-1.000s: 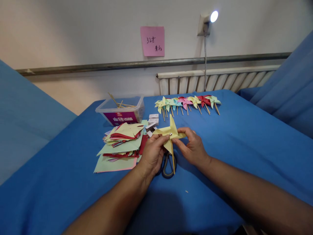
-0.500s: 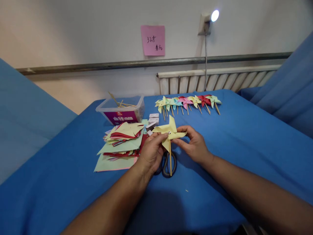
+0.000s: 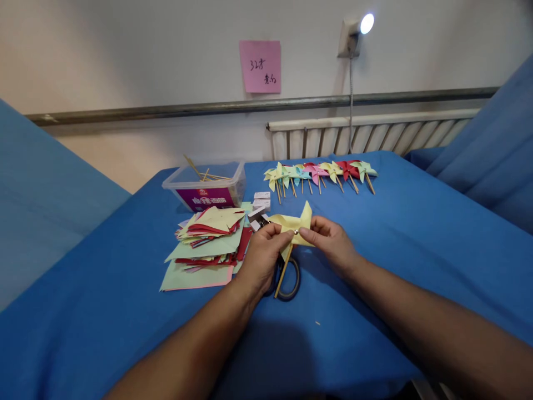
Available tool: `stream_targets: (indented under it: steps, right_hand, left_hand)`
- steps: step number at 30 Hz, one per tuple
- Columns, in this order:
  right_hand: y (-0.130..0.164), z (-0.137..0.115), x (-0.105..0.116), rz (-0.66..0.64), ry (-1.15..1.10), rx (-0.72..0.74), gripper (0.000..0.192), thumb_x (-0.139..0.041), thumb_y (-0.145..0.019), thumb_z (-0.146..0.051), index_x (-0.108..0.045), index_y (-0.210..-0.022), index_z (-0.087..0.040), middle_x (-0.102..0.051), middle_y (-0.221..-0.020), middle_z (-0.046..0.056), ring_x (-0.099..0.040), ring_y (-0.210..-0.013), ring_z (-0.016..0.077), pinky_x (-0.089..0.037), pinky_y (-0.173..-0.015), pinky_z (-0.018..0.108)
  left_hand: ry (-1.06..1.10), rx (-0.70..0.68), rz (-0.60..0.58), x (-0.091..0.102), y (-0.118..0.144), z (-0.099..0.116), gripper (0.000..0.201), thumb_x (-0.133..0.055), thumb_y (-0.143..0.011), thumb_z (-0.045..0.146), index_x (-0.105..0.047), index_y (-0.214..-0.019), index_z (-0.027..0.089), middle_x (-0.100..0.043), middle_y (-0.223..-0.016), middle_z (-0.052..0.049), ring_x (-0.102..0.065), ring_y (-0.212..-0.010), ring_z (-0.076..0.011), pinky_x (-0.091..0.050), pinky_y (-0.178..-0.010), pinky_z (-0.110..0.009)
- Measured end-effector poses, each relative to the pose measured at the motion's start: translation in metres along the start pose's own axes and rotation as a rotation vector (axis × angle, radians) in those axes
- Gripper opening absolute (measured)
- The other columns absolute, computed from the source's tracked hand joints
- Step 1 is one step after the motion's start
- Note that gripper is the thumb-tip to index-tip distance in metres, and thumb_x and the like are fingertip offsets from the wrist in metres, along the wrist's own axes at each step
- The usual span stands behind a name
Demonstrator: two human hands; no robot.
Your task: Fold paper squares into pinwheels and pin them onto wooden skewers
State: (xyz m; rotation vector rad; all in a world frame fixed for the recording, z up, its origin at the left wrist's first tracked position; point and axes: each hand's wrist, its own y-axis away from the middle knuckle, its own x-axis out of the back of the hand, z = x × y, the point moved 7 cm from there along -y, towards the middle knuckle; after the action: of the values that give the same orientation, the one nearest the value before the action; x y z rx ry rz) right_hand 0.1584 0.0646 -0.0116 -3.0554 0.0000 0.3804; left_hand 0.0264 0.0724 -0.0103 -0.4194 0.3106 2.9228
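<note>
Over the blue cloth-covered table (image 3: 125, 311), beside a stack of coloured paper squares (image 3: 208, 241), the left hand (image 3: 262, 258) pinches a yellow paper pinwheel on a wooden stick (image 3: 293, 228); the right hand (image 3: 333, 244) grips its opposite blade above black-handled scissors (image 3: 289, 278).

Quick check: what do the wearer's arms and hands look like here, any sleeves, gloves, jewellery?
Both forearms are bare as far as the frame shows, no sleeves in view. The left hand and right hand are ungloved; no ring, watch or wristband is visible.
</note>
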Motion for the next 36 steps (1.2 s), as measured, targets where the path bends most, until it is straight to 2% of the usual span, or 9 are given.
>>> stream_targets:
  steps: [3, 10, 19, 24, 29, 36]
  right_hand:
    - [-0.003, 0.011, -0.001, -0.013, -0.132, -0.098, 0.034, -0.083, -0.059, -0.036, -0.069, -0.084, -0.017, -0.072, -0.079, 0.003, -0.063, -0.069, 0.0159, -0.048, -0.073, 0.033]
    - [-0.008, 0.016, 0.0, -0.09, -0.304, -0.124, 0.028, -0.08, -0.065, -0.029, -0.073, -0.089, -0.017, -0.073, -0.094, 0.007, -0.065, -0.077, 0.0172, -0.048, -0.078, 0.034]
    - [-0.004, 0.015, -0.005, -0.16, -0.308, -0.136, 0.026, -0.079, -0.068, -0.03, -0.072, -0.09, -0.017, -0.073, -0.085, 0.005, -0.063, -0.069, 0.0157, -0.049, -0.073, 0.033]
    - [-0.003, 0.011, -0.008, -0.181, -0.329, -0.125, 0.026, -0.077, -0.07, -0.03, -0.072, -0.092, -0.017, -0.073, -0.087, 0.006, -0.064, -0.071, 0.0159, -0.049, -0.075, 0.034]
    - [-0.004, 0.013, -0.006, -0.153, -0.325, -0.133, 0.027, -0.078, -0.068, -0.029, -0.072, -0.092, -0.017, -0.073, -0.091, 0.006, -0.064, -0.075, 0.0161, -0.049, -0.077, 0.034]
    - [-0.001, 0.016, -0.01, -0.189, -0.306, -0.145, 0.026, -0.078, -0.069, -0.029, -0.073, -0.092, -0.017, -0.074, -0.089, 0.006, -0.065, -0.076, 0.0173, -0.049, -0.076, 0.034]
  left_hand:
    - [-0.031, 0.013, -0.019, 0.0, 0.0, -0.001, 0.022, -0.077, -0.066, 0.027, -0.06, -0.07, 0.014, -0.062, -0.065, 0.001, -0.054, -0.056, -0.0088, -0.042, -0.055, -0.02]
    - [0.201, 0.207, -0.138, -0.003, -0.006, -0.006, 0.023, -0.067, -0.079, 0.032, -0.066, -0.091, 0.013, -0.068, -0.077, -0.005, -0.064, -0.062, -0.0144, -0.051, -0.058, -0.024]
    - [0.162, 0.183, -0.099, -0.004, -0.002, -0.004, 0.01, -0.07, -0.077, 0.018, -0.062, -0.082, 0.013, -0.066, -0.067, -0.003, -0.062, -0.053, -0.0103, -0.051, -0.054, -0.019]
    - [0.208, 0.199, -0.155, -0.008, -0.002, -0.002, 0.02, -0.063, -0.084, 0.031, -0.064, -0.087, 0.012, -0.067, -0.068, -0.005, -0.063, -0.054, -0.0124, -0.052, -0.052, -0.021]
    - [0.19, 0.189, -0.143, -0.006, -0.002, -0.003, 0.022, -0.072, -0.077, 0.03, -0.065, -0.085, 0.012, -0.066, -0.068, -0.004, -0.061, -0.054, -0.0106, -0.052, -0.054, -0.021]
    - [0.164, 0.172, -0.119, -0.006, -0.001, -0.006, 0.024, -0.081, -0.065, 0.024, -0.062, -0.074, 0.014, -0.064, -0.066, 0.0, -0.058, -0.052, -0.0078, -0.05, -0.055, -0.02]
